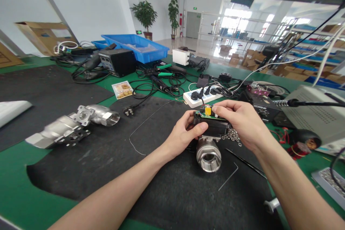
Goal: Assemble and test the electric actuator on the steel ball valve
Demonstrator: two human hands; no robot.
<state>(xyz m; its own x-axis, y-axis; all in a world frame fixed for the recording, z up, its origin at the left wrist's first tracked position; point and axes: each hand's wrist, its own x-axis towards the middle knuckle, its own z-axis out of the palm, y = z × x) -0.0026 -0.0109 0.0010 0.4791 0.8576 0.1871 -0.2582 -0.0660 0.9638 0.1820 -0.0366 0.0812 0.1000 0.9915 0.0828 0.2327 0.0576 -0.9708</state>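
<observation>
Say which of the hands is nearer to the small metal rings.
Right. The right hand is close beside the small metal rings; the left hand is farther off, at the left side of the black housing.

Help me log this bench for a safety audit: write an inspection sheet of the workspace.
Surface: black mat over a green tabletop.
Job's things: black housing with exposed circuit board, above a metal valve.
Clutter: hex key and small metal rings lie loose; more valves at left.
Hands: left hand grips the housing; right hand is at the board, its exact grip unclear.
Cables: tangled behind the mat; plugs in the white power strip; one plug unconnected.
Surroundings: blue tray, potted plants, shelving.
</observation>
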